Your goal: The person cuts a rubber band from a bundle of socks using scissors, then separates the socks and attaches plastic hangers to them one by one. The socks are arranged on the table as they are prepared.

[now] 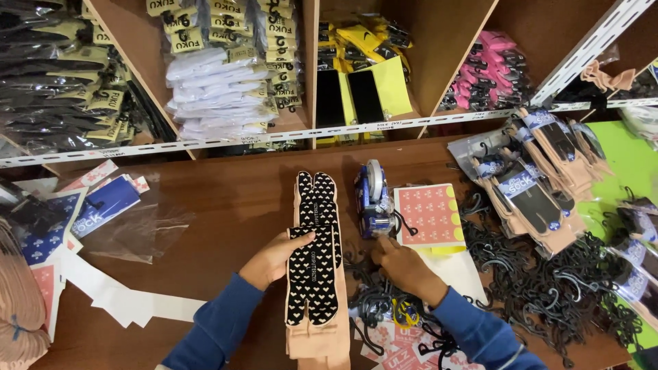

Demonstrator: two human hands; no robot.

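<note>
Head view shows the left hand pinning the beige grip socks flat on the bench, steadying them, while the right hand pinches among black plastic hooks alongside.

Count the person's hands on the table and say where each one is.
2. The left hand holds the edge of the beige sock; the right hand reaches among black hangers below the tape dispenser.
</note>
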